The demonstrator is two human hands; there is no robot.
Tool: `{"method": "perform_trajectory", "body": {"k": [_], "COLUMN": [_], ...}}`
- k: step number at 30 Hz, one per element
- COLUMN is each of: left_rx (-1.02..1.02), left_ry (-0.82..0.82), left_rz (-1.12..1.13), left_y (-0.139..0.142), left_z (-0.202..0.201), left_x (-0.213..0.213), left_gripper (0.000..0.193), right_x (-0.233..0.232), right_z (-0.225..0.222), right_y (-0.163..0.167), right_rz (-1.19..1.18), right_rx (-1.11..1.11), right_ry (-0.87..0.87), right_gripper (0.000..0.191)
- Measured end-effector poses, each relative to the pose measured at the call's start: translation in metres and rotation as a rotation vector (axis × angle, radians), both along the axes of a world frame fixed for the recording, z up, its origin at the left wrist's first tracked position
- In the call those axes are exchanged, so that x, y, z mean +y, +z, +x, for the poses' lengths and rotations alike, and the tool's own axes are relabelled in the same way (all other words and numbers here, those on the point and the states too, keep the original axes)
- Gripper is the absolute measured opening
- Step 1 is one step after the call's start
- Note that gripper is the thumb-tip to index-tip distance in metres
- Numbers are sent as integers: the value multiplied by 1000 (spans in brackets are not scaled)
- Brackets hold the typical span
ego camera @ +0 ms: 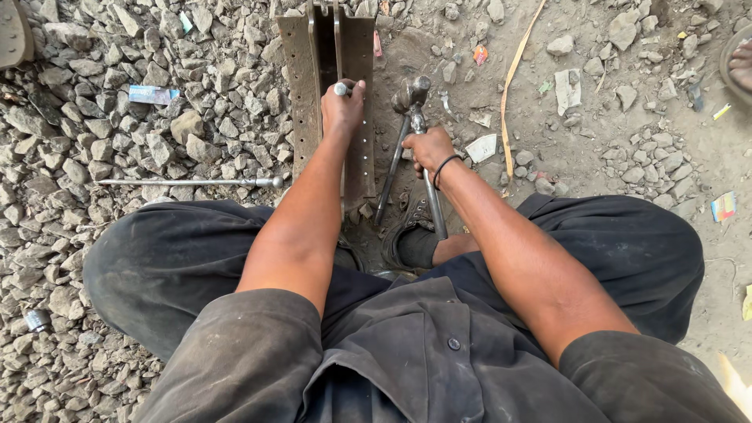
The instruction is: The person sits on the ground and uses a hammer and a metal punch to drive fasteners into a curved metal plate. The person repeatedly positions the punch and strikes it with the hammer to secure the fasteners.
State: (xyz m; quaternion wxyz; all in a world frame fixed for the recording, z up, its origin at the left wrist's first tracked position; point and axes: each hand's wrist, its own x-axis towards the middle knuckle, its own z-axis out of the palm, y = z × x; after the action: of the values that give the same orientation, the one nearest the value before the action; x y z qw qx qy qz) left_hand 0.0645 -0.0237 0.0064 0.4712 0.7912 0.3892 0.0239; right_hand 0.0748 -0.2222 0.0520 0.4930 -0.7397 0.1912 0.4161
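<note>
Upper centre: left hand [342,106] pinches a bolt [341,89] onto the perforated channel [360,94]; right hand's [428,149] grip wraps the wrench [413,129], not yet applied.

Dark grey shirt, black wristband [444,168], dark trousers

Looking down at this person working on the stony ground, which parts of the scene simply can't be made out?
All in the head view:
- The small round metal piece: the left hand covers all but its top.
- The rusty metal channel: its far end is cut off by the top edge.
- The long-handled tool: the right hand hides part of its handle.
- A foot at the right edge: the person is out of frame.
</note>
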Motion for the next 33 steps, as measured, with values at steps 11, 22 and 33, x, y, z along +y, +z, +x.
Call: {"method": "perform_trajectory", "body": {"k": [11,22,33], "left_rx": [9,-13,46], "left_ry": [53,38,19], "left_rz": [-13,24,19], "left_y": [-1,-2,0], "left_z": [-1,1,-1], "left_x": [4,-1,-1], "left_gripper": [28,28,27], "right_x": [2,3,4], "right_z": [-5,-8,-9], "right_y": [-6,-5,-5], "right_rz": [-16,-56,-62], "right_rx": [12,5,7], "right_ry": [8,53,62], "right_gripper": [18,19,16]}}
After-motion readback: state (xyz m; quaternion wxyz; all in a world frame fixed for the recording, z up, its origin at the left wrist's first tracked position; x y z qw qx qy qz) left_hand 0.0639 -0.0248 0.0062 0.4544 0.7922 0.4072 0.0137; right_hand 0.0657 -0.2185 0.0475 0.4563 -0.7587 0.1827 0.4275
